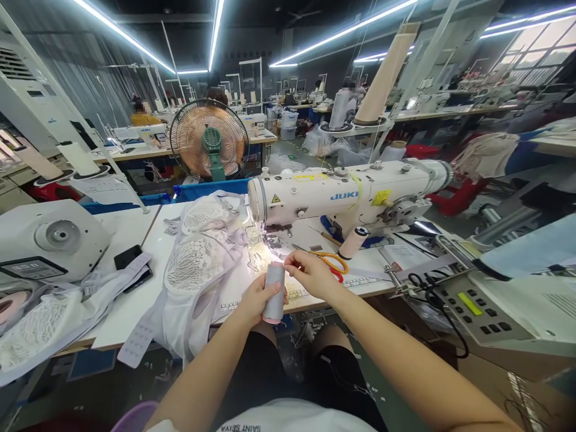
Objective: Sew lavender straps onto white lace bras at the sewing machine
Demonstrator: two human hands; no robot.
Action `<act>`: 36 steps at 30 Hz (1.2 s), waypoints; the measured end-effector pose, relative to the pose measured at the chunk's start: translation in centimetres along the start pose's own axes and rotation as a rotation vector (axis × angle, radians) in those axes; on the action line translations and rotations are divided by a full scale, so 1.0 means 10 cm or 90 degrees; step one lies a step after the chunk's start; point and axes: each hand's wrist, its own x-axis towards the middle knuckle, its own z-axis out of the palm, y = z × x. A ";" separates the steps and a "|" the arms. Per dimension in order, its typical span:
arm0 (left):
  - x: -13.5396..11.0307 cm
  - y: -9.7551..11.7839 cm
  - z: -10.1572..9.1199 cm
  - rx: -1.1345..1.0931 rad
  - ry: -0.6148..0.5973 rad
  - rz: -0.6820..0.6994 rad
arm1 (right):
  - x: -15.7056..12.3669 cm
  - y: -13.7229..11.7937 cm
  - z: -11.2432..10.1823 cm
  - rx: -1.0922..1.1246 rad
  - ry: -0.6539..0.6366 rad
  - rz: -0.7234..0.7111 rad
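Holding a grey cylindrical thread spool (274, 294) at a white table's (233, 285) near edge

The left hand (255, 302) was curled around the spool; the right hand (310, 273) had fingertips pinched together beside its top, whether on thread I could not tell. A white JUKI sewing machine (310, 201) stood farther back, white lace garments (191, 267) lay left, orange-handled scissors (332, 257) right.
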 end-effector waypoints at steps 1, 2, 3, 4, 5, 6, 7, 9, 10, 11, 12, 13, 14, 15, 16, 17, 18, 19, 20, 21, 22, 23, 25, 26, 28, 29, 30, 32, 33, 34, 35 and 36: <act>0.00 0.00 0.00 0.011 0.011 0.005 | 0.00 0.02 -0.01 0.002 0.007 0.013; 0.00 0.00 0.01 0.019 0.023 0.012 | 0.00 0.04 -0.02 0.004 0.015 0.028; 0.01 0.00 0.01 0.018 0.035 0.018 | -0.01 0.06 -0.03 0.007 0.022 0.044; 0.02 0.00 0.01 0.006 0.044 0.023 | -0.02 0.08 -0.03 0.009 0.026 0.059; 0.03 0.01 0.02 -0.015 0.050 0.026 | -0.04 0.10 -0.03 0.011 0.025 0.072; 0.04 0.01 0.02 -0.042 0.053 0.027 | -0.06 0.11 -0.02 0.013 0.017 0.081; 0.05 0.02 0.02 -0.070 0.055 0.027 | -0.09 0.12 -0.01 0.014 0.005 0.085; 0.06 0.03 0.04 -0.111 0.066 0.032 | -0.15 0.12 0.03 0.015 -0.030 0.085; 0.06 0.04 0.04 -0.121 0.076 0.035 | -0.19 0.11 0.06 0.013 -0.047 0.083; 0.07 0.04 0.05 -0.126 0.089 0.039 | -0.21 0.10 0.09 0.009 -0.060 0.080; 0.07 0.04 0.05 -0.127 0.101 0.045 | -0.24 0.10 0.12 0.004 -0.066 0.075; 0.07 0.04 0.05 -0.124 0.111 0.050 | -0.25 0.09 0.15 0.000 -0.069 0.069; 0.07 0.03 0.05 -0.121 0.118 0.055 | -0.27 0.08 0.17 -0.004 -0.068 0.062; 0.08 0.03 0.05 -0.120 0.120 0.057 | -0.28 0.07 0.19 -0.005 -0.065 0.054; 0.08 0.02 0.05 -0.121 0.121 0.061 | -0.28 0.07 0.20 -0.005 -0.060 0.046; 0.08 0.02 0.04 -0.122 0.118 0.066 | -0.28 0.06 0.20 -0.003 -0.055 0.040; 0.08 0.03 0.04 -0.122 0.112 0.068 | -0.29 0.06 0.19 -0.002 -0.045 0.033; 0.07 0.03 0.03 -0.120 0.104 0.070 | -0.29 0.06 0.17 -0.006 -0.026 0.022; 0.07 0.04 0.02 -0.117 0.096 0.072 | -0.30 0.06 0.14 -0.015 0.001 0.008; 0.06 0.06 0.01 -0.113 0.090 0.074 | -0.31 0.07 0.12 -0.032 0.031 -0.010; 0.06 0.07 0.00 -0.111 0.085 0.075 | -0.32 0.08 0.09 -0.057 0.058 -0.034; 0.06 0.09 -0.01 -0.111 0.082 0.075 | -0.34 0.09 0.08 -0.092 0.077 -0.066; 0.05 0.11 -0.02 -0.113 0.083 0.069 | -0.36 0.11 0.06 -0.198 0.073 -0.147; 0.05 0.12 -0.01 -0.110 0.092 0.058 | -0.38 0.12 0.07 -0.255 0.057 -0.187; 0.05 0.13 0.01 -0.093 0.125 0.026 | -0.40 0.12 0.10 -0.345 0.023 -0.241; 0.05 0.13 0.02 -0.082 0.143 0.010 | -0.41 0.11 0.12 -0.374 0.009 -0.253; 0.05 0.13 0.04 -0.072 0.158 -0.002 | -0.41 0.11 0.15 -0.392 -0.003 -0.256; 0.04 0.13 0.08 -0.062 0.171 -0.016 | -0.41 0.09 0.18 -0.406 -0.024 -0.252; 0.04 0.12 0.10 -0.059 0.172 -0.020 | -0.40 0.08 0.19 -0.397 -0.033 -0.247; 0.03 0.12 0.12 -0.055 0.176 -0.023 | -0.39 0.07 0.19 -0.377 -0.040 -0.239; 0.03 0.11 0.13 -0.049 0.178 -0.030 | -0.37 0.07 0.20 -0.352 -0.044 -0.232; 0.03 0.11 0.14 -0.043 0.179 -0.043 | -0.36 0.07 0.20 -0.323 -0.045 -0.226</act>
